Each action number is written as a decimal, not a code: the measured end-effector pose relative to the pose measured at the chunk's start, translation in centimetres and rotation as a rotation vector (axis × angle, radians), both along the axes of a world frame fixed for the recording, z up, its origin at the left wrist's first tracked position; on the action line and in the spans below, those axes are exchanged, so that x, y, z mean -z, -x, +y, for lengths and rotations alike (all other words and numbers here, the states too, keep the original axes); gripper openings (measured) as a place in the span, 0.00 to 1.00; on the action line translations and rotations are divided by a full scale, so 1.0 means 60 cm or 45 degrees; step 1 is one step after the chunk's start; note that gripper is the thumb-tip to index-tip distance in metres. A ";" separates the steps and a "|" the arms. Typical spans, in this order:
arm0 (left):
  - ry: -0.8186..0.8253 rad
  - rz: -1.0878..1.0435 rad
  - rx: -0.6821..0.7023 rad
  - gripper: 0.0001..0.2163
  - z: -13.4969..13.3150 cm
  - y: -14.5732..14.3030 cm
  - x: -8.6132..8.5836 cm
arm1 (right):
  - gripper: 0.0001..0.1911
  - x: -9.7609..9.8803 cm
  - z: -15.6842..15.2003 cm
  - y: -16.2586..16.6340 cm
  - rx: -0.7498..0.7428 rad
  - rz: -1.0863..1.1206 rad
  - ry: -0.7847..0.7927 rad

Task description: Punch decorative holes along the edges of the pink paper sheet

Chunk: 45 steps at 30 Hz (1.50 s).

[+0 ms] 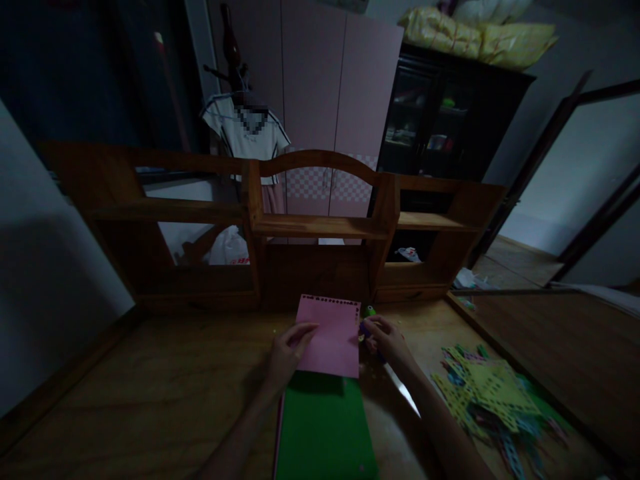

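Pink paper (dark-spotted edges) in the left hand's pinch, purple tool in the right hand's grip.

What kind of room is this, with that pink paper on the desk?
Probably a room in someone's home, maybe a bedroom: there's a wooden desk with shelves, a tall pinkish cabinet and a hanging shirt.

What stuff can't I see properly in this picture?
All in the head view:
Full shape of the purple tool: the right hand covers part of it.
Whatever lies under the pink paper: the paper hides it.
Near end of the green sheet: cut off by the bottom edge.
Number of pieces in the colourful pile: overlapping and blurred.
What's inside the black cabinet: too small and dark.
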<state>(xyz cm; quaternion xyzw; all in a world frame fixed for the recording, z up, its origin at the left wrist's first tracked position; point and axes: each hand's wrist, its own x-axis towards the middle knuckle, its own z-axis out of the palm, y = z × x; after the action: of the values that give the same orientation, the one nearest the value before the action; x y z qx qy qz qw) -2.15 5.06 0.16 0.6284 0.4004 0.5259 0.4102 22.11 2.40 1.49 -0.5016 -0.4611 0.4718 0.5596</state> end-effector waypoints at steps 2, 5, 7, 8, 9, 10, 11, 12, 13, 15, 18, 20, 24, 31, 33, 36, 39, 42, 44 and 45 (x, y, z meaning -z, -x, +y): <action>0.006 -0.006 -0.003 0.10 0.002 0.000 0.004 | 0.16 0.000 0.001 0.000 -0.006 -0.002 0.003; 0.017 -0.011 0.000 0.10 0.004 -0.001 0.008 | 0.16 -0.001 0.000 0.000 -0.022 -0.037 -0.011; 0.019 -0.008 0.006 0.10 0.005 -0.001 0.010 | 0.16 -0.003 -0.002 -0.001 -0.029 -0.069 -0.013; 0.016 -0.006 0.006 0.10 0.005 -0.001 0.010 | 0.16 -0.004 -0.003 -0.001 -0.027 -0.086 -0.006; 0.013 -0.002 0.005 0.10 0.006 -0.001 0.010 | 0.17 -0.004 -0.004 -0.001 -0.026 -0.101 0.005; 0.009 0.003 0.004 0.10 0.006 -0.001 0.010 | 0.17 -0.004 -0.005 -0.002 -0.030 -0.114 0.018; 0.007 0.008 0.002 0.10 0.006 -0.001 0.009 | 0.17 -0.004 -0.005 -0.002 -0.035 -0.124 0.028; 0.009 0.013 0.002 0.10 0.005 -0.001 0.008 | 0.17 -0.004 -0.005 -0.001 -0.042 -0.131 0.033; 0.011 0.015 0.005 0.10 0.005 -0.001 0.007 | 0.16 -0.005 -0.005 -0.001 -0.051 -0.136 0.030; 0.015 0.008 0.010 0.11 0.004 -0.001 0.003 | 0.16 -0.007 -0.006 0.001 -0.072 -0.142 0.012; 0.008 -0.005 0.006 0.10 0.002 -0.001 0.000 | 0.16 -0.012 -0.010 0.003 -0.107 -0.164 0.016; 0.000 -0.004 0.004 0.10 0.001 -0.001 -0.002 | 0.16 -0.015 -0.012 0.004 -0.118 -0.190 0.037; -0.004 0.003 -0.003 0.10 -0.001 -0.003 -0.004 | 0.16 -0.013 -0.013 0.004 -0.162 -0.220 0.077; 0.008 0.030 0.020 0.11 -0.004 -0.003 -0.012 | 0.14 -0.018 -0.017 0.012 -0.275 -0.219 0.000; -0.004 0.049 0.006 0.10 -0.003 -0.001 -0.012 | 0.13 -0.024 -0.021 0.016 -0.302 -0.224 -0.035; -0.036 0.080 -0.008 0.09 -0.001 0.002 -0.010 | 0.12 -0.032 -0.025 0.019 -0.326 -0.233 -0.056; -0.058 0.089 0.011 0.08 -0.001 0.002 -0.009 | 0.11 -0.035 -0.026 0.019 -0.310 -0.244 -0.083; -0.060 0.088 0.015 0.08 -0.001 0.000 -0.010 | 0.11 -0.035 -0.028 0.020 -0.281 -0.215 -0.077; -0.057 0.082 0.019 0.09 -0.002 0.000 -0.012 | 0.12 -0.035 -0.030 0.021 -0.262 -0.173 -0.054; -0.056 0.079 0.028 0.09 -0.002 0.000 -0.013 | 0.12 -0.034 -0.031 0.021 -0.261 -0.151 -0.037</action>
<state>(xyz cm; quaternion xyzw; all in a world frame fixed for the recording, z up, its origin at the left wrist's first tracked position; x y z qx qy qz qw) -2.14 4.94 0.92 0.6576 0.3944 0.5102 0.3895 20.85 0.56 3.54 -0.4706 -0.5492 0.4892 0.4874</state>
